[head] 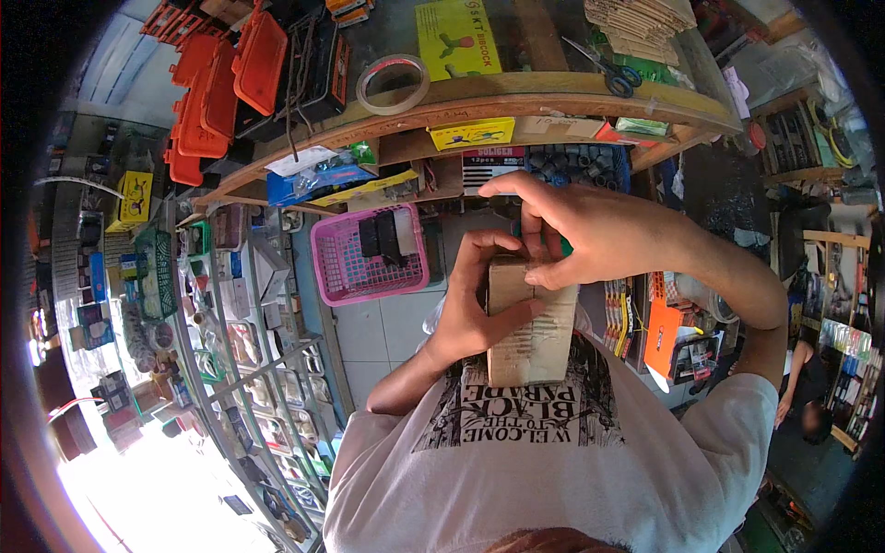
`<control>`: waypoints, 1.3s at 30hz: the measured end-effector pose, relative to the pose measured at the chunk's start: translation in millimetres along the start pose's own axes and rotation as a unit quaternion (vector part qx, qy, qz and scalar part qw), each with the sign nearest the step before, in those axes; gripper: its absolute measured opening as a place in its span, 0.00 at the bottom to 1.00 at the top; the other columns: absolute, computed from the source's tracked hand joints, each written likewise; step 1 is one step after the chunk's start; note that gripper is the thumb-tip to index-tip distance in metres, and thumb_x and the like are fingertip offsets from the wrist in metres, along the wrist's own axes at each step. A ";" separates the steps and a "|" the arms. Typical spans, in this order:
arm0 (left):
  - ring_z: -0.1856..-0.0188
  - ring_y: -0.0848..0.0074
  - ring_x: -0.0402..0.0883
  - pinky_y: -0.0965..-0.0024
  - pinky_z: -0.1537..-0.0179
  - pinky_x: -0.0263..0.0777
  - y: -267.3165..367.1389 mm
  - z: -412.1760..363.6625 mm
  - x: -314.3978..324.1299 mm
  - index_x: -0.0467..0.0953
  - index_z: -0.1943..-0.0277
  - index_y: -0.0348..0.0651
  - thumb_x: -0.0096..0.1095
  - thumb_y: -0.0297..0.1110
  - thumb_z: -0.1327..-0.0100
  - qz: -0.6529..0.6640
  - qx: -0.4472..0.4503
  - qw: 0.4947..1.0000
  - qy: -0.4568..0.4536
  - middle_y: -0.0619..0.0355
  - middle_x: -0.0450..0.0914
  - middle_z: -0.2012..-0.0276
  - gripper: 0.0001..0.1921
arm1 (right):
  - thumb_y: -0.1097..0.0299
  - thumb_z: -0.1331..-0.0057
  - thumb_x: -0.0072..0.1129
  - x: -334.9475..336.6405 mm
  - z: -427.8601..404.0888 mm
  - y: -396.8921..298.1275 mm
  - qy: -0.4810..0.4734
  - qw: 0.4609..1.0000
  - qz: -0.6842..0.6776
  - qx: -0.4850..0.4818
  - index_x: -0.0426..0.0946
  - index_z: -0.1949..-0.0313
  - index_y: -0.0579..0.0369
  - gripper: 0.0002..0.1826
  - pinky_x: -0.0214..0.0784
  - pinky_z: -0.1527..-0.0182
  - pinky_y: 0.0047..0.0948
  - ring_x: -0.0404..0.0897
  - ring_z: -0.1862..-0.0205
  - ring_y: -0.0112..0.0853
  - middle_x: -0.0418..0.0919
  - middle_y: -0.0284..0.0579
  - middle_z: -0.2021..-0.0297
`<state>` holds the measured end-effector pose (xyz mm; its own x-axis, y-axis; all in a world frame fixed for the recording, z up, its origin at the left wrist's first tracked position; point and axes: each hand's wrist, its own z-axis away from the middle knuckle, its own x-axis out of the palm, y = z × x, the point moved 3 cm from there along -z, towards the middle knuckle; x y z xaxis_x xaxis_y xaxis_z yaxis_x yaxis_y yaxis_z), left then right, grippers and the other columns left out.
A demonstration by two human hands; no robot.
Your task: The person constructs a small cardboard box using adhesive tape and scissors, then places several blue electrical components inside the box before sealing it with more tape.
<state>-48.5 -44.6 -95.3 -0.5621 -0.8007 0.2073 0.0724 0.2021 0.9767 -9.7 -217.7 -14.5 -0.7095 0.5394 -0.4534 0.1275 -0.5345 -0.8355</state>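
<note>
A small brown cardboard box [531, 332] is held upright against the front of a white printed T-shirt [511, 477]. My left hand [477, 297] grips its left side, with the thumb across the face and the fingers curled near the upper end. At that upper end, my right hand [588, 228] has its thumb on the box edge and some fingers bent down behind it, while the index finger reaches out in the air. Something green shows partly behind the right fingers. What is inside the box is hidden.
Beyond the hands stands a wood-edged glass counter [498, 100] with a tape roll [393, 84], scissors [608, 69] and orange plastic cases [207, 104]. A pink basket [321, 256] holds dark items. Metal-framed shelving [207, 373] is at left; another person [802, 373] is at far right.
</note>
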 end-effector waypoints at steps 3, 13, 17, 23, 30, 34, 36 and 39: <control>0.42 0.69 0.73 0.64 0.41 0.67 -1.1 -0.4 -0.1 0.61 0.41 0.40 0.74 0.21 0.46 -0.005 -0.004 1.000 -0.006 0.51 0.72 0.47 0.33 | 0.69 0.39 0.68 0.8 3.8 1.4 0.014 1.000 -0.004 0.006 0.49 0.30 0.49 0.43 0.74 0.64 0.34 0.80 0.68 0.32 0.77 0.44 0.67; 0.43 0.71 0.73 0.66 0.41 0.67 8.6 -5.5 -2.4 0.63 0.40 0.39 0.74 0.22 0.47 -0.108 0.025 0.993 -0.042 0.53 0.72 0.48 0.32 | 0.62 0.42 0.74 2.1 4.4 26.8 0.099 0.994 -0.003 -0.044 0.60 0.43 0.56 0.36 0.70 0.62 0.29 0.74 0.64 0.29 0.71 0.42 0.61; 0.44 0.71 0.73 0.67 0.41 0.66 4.8 -3.5 -1.5 0.63 0.41 0.39 0.75 0.22 0.47 -0.046 0.012 0.999 0.008 0.53 0.72 0.48 0.33 | 0.63 0.44 0.76 2.7 8.0 22.3 0.126 0.991 -0.033 -0.040 0.67 0.52 0.58 0.28 0.68 0.64 0.28 0.73 0.64 0.28 0.70 0.39 0.63; 0.44 0.71 0.73 0.66 0.41 0.67 4.4 -2.8 -3.1 0.63 0.41 0.39 0.75 0.22 0.48 -0.032 -0.001 0.999 0.022 0.54 0.71 0.49 0.33 | 0.65 0.45 0.76 13.4 20.4 10.2 0.240 0.965 0.054 -0.086 0.78 0.64 0.56 0.15 0.67 0.66 0.29 0.74 0.66 0.28 0.71 0.36 0.66; 0.45 0.72 0.73 0.67 0.42 0.67 3.3 -4.6 -3.7 0.63 0.42 0.39 0.75 0.21 0.48 -0.041 0.007 0.999 0.020 0.54 0.71 0.49 0.32 | 0.69 0.44 0.74 18.1 23.1 8.2 0.262 0.956 0.078 -0.108 0.85 0.66 0.56 0.09 0.68 0.65 0.32 0.76 0.68 0.34 0.75 0.39 0.72; 0.46 0.72 0.73 0.68 0.44 0.68 0.9 -3.5 -4.7 0.64 0.43 0.38 0.75 0.21 0.47 -0.046 0.009 0.999 0.018 0.54 0.71 0.49 0.32 | 0.66 0.42 0.72 20.0 21.5 8.9 0.241 0.962 0.096 -0.088 0.86 0.66 0.56 0.08 0.67 0.63 0.35 0.76 0.67 0.36 0.75 0.40 0.71; 0.46 0.72 0.73 0.68 0.44 0.68 -0.6 -2.8 -4.3 0.64 0.43 0.38 0.75 0.21 0.47 -0.045 0.013 0.999 0.019 0.54 0.71 0.49 0.31 | 0.63 0.40 0.69 21.2 21.4 7.4 0.232 0.961 0.126 -0.087 0.85 0.67 0.55 0.09 0.67 0.60 0.38 0.77 0.65 0.37 0.76 0.40 0.70; 0.47 0.73 0.74 0.68 0.45 0.68 -3.1 -1.1 -4.1 0.64 0.43 0.38 0.75 0.21 0.47 -0.012 -0.013 0.999 0.029 0.54 0.72 0.50 0.31 | 0.59 0.37 0.65 21.4 19.8 3.6 0.211 0.958 0.177 -0.075 0.84 0.68 0.54 0.11 0.64 0.54 0.41 0.76 0.61 0.38 0.76 0.40 0.69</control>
<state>-45.6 -42.6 -99.2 -0.5147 -0.8368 0.1867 0.0819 0.1688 0.9822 -38.1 -221.0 -21.0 -0.2635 0.5742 -0.7751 0.4281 -0.6505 -0.6274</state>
